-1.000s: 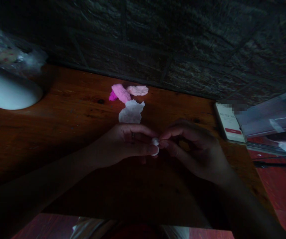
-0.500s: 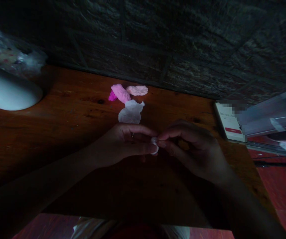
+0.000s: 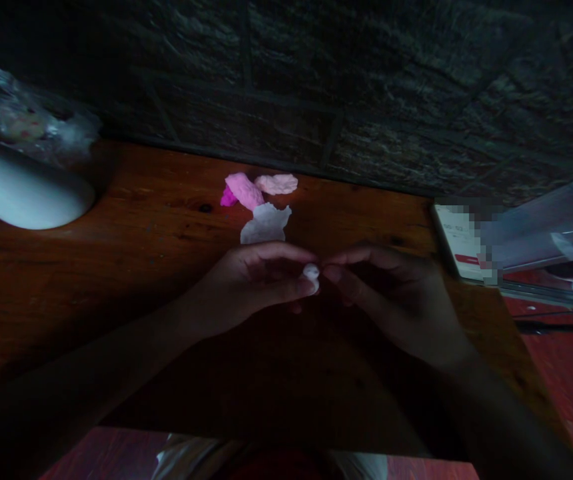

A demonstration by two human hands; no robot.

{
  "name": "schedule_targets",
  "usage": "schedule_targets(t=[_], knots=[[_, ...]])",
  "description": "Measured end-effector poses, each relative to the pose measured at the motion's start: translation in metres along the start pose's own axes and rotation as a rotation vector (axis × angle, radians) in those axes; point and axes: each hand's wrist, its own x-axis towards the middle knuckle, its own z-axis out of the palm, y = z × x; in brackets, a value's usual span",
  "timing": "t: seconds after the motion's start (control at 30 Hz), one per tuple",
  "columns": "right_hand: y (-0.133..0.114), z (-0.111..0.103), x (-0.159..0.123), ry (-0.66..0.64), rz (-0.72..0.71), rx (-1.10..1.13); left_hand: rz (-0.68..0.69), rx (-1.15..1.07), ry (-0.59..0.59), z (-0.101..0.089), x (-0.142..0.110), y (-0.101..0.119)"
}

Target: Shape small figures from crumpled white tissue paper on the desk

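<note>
My left hand (image 3: 261, 280) pinches a small rounded white piece of soft clay (image 3: 311, 271) between thumb and fingers, above the table. Close to the clay's right side is my right hand (image 3: 391, 293), thumb and index fingertip brought together; whether anything is between them is too dark to see. Beyond the hands lies a flat white sheet with ragged edges (image 3: 266, 223). It sits against a pink clay lump (image 3: 244, 191), with a magenta piece (image 3: 228, 196) and a pale pink lump (image 3: 277, 184) beside that.
The wooden table (image 3: 166, 233) meets a dark stone-patterned wall (image 3: 276, 120). At left stand a white rounded object (image 3: 31, 193) and clear plastic wrapping (image 3: 66, 133). A phone (image 3: 459, 243) lies at right near a translucent bin-like object (image 3: 551, 227).
My right fingertips have drawn slightly away from the white clay, which my left hand still holds. The whole view has shifted a little.
</note>
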Motion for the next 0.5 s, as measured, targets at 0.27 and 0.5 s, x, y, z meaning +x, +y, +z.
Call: schedule_targets(t=[0.27, 0.5], knots=[[0.002, 0.009, 0.003, -0.010, 0.219, 0.296, 0.020, 0.071, 0.067, 0.001, 0.001, 0.000], [0.003, 0.012, 0.004, -0.012, 0.267, 0.320, 0.020, 0.062, 0.061, 0.002, 0.001, -0.001]])
